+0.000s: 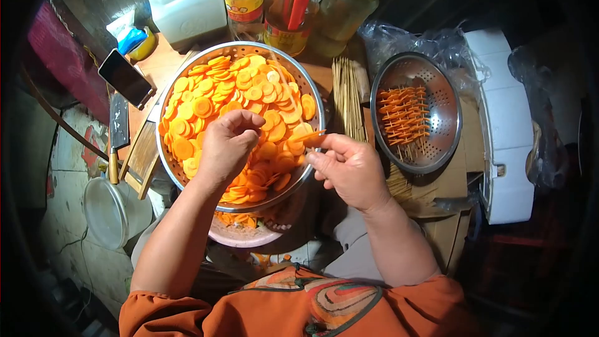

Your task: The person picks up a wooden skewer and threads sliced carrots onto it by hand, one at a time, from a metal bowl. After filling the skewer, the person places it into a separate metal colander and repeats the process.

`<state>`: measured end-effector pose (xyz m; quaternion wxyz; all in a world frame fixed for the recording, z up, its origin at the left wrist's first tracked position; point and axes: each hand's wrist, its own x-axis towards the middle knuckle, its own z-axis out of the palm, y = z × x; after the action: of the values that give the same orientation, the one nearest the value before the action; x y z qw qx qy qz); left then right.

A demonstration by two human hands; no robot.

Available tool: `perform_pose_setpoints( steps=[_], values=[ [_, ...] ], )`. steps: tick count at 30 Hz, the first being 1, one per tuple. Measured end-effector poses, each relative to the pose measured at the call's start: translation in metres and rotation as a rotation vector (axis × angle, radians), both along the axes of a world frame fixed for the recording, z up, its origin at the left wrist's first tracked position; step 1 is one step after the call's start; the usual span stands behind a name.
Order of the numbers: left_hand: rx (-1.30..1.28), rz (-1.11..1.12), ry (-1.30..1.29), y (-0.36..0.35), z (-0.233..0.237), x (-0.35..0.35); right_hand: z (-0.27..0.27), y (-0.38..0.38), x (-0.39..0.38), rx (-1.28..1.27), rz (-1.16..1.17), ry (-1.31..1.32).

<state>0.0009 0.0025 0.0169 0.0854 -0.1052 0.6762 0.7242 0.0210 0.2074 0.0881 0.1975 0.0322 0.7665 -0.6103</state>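
Head view: at the left, a phone point(126, 78) is propped near a cleaver point(118, 122). The left hand point(231, 143), fingers curled, is held over carrot slices point(203, 107) heaped in a large colander point(302, 73); whether anything is pinched there cannot be told. To its right, near the colander's right rim, 1 held slice point(310, 135) is gripped between thumb and index finger of the right hand point(352, 171), the nearer hand. It is seen edge-on, its long axis lying roughly left to right, apart from the left hand. Farther right, skewers point(348, 100) are bundled, and threaded carrot pieces point(404, 118) are contained in a smaller colander point(446, 109).
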Motion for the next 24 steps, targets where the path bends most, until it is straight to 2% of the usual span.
perform_pose_setpoints(
  steps=[1, 4, 5, 7, 8, 12, 15, 17, 19, 21, 23, 24],
  values=[
    [0.000, -0.001, 0.004, 0.004, -0.011, -0.003, 0.002, 0.002, 0.000, 0.000, -0.001, 0.004],
    [-0.598, -0.132, 0.303, 0.017, -0.020, -0.009, 0.001, 0.008, -0.001, 0.015, -0.063, 0.051],
    [-0.596, -0.133, 0.307, 0.024, -0.019, -0.010, 0.002, 0.009, -0.001, 0.017, -0.065, 0.054],
    [-1.123, -0.260, 0.386, 0.034, -0.018, -0.011, 0.002, 0.010, 0.000, 0.017, -0.057, 0.053],
    [-1.233, -0.253, 0.463, 0.038, -0.025, -0.011, 0.001, 0.012, -0.001, 0.017, -0.046, 0.056],
    [-1.334, -0.235, 0.419, 0.041, -0.027, -0.017, -0.002, 0.016, 0.000, -0.001, -0.031, 0.056],
    [-1.278, -0.176, 0.404, 0.033, -0.020, -0.020, -0.002, 0.017, 0.001, 0.025, -0.008, 0.061],
    [-0.972, -0.200, 0.290, 0.022, -0.010, -0.023, 0.001, 0.016, 0.002, 0.020, 0.015, 0.059],
    [-0.775, -0.085, 0.266, 0.011, 0.001, -0.025, 0.001, 0.015, 0.005, 0.012, 0.040, 0.059],
    [-0.202, 0.003, -0.027, -0.005, 0.004, -0.031, 0.001, 0.014, 0.008, 0.046, 0.130, 0.041],
    [0.130, 0.156, -0.133, -0.024, 0.017, -0.031, -0.002, 0.014, 0.010, 0.043, 0.188, 0.025],
    [0.215, 0.201, -0.155, -0.029, 0.024, -0.030, -0.005, 0.013, 0.012, 0.046, 0.241, 0.005]
  ],
)
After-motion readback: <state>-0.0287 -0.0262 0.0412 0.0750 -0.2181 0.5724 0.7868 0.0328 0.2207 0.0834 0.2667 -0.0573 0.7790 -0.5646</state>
